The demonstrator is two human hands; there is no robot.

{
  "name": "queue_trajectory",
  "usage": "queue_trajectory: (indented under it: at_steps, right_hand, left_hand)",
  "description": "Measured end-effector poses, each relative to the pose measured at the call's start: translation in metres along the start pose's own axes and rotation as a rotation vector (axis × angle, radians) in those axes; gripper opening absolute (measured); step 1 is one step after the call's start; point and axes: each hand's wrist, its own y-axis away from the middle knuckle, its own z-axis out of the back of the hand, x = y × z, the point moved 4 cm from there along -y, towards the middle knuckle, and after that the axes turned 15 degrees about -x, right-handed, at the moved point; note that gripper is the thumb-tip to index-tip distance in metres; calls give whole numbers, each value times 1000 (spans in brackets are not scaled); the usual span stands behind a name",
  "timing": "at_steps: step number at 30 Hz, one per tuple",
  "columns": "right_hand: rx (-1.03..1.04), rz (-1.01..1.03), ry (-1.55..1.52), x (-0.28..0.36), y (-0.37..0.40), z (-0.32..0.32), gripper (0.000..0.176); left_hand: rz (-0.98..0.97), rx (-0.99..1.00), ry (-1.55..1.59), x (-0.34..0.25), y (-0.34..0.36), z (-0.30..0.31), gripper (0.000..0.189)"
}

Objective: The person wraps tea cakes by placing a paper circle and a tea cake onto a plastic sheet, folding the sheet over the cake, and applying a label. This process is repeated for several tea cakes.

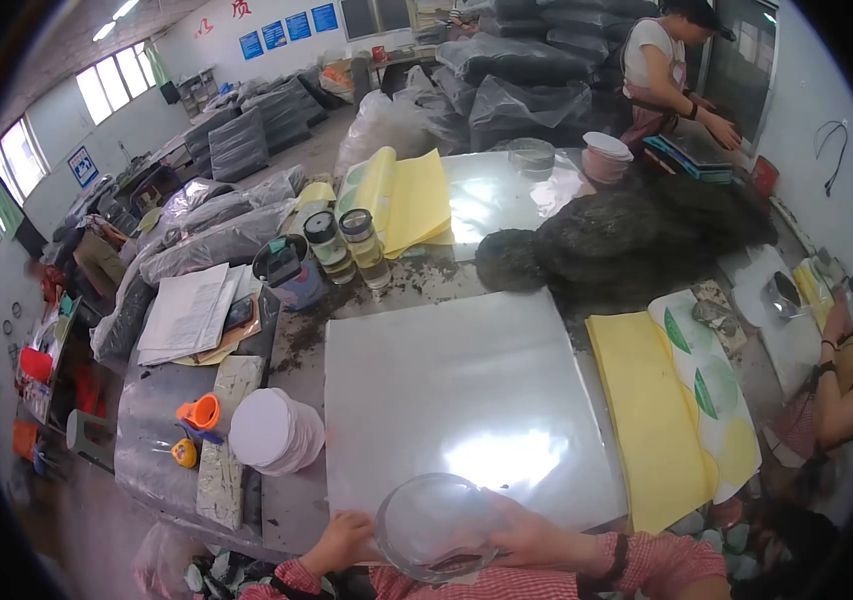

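A clear round ring [395,492] is held between my two hands at the near edge of the table, in front of my red checked clothing. My left hand [349,540] has its fingers curled at the ring's left side. On the opposite side, my right hand [525,532] grips the rim, fingers along its edge. Just beyond the ring lies a large shiny sheet [427,390], with light glaring off it. A stack of white round discs [272,430] stands left of the sheet, near my left hand.
Yellow sheets [637,420] lie to the right. A dark crumbly heap [607,240] sits behind the shiny sheet. Two jars [365,248], a bucket [290,275] and papers [187,315] are at left. One co-worker [662,70] stands far right; another's arm [842,390] reaches in at right.
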Motion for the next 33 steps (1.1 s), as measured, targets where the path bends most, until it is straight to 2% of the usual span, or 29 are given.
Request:
queue_trajectory:
  at_steps: [2,4,6,7,8,9,11,12,13,15,16,18,20,21,22,23,24,25,26,28,30,31,33]
  right_hand:
    - [-136,32,-54,6,-7,12,59]
    - [-72,85,-81,7,-11,11,58]
    - [0,129,-129,18,-21,0,58]
    - [90,-197,-274,19,-31,-16,58]
    - [179,-522,-414,17,-33,-30,60]
    - [181,-516,-420,8,-32,-40,60]
    - [299,-62,-31,-14,-40,-60,60]
    - [-27,-204,-107,-18,-57,-37,53]
    - [-28,-193,-96,-32,-56,-31,53]
    - [-298,-391,342,-88,-42,-2,54]
    - [-298,-391,342,-98,-40,3,54]
    - [-412,-301,57,-105,-36,10,56]
    - [-407,-333,308,-106,-6,41,61]
    - [-491,-476,520,-155,37,53,50]
    - [-682,-747,374,-160,73,94,38]
    - [-931,-1031,320,-120,62,148,22]
    - [-1217,-736,243,-143,106,179,16]
    - [-1343,-604,201,-142,111,209,12]
    - [-1319,-577,257,-134,99,236,13]
    - [-1045,-663,556,-115,41,271,16]
    - [-769,-319,856,-125,-25,288,25]
    - [-722,-151,903,-135,-64,293,36]
    - [-703,70,1107,-169,-125,304,42]
  left_hand:
    - [-17,40,-16,-4,-6,6,15]
    - [-7,77,-22,-3,-7,5,13]
    - [72,107,107,6,-9,0,12]
    - [89,111,108,1,-25,10,12]
    - [250,-11,204,-2,-53,31,13]
    - [400,-140,295,-5,-68,45,14]
    - [306,-136,247,-40,-73,69,12]
    - [222,-130,212,-54,-75,77,10]
    - [69,-85,146,-61,-64,67,11]
    - [-112,-6,13,-71,-53,42,13]
    - [-112,-6,14,-64,-50,33,13]
    - [110,230,-28,-28,-48,13,18]
    - [-72,-185,-86,-35,-77,60,29]
    - [1,-338,-271,-32,-94,86,35]
    - [86,-492,-452,-23,-103,106,41]
    - [186,-663,-726,5,-97,111,49]
    - [237,-611,-782,36,-89,113,49]
    - [245,-619,-768,49,-77,109,49]
    - [185,-606,-800,58,-68,99,45]
    - [114,-581,-830,59,-71,94,42]
    - [67,-596,-796,46,-72,100,34]
    - [71,-589,-802,42,-76,101,34]
    - [242,-602,-735,38,-79,105,27]
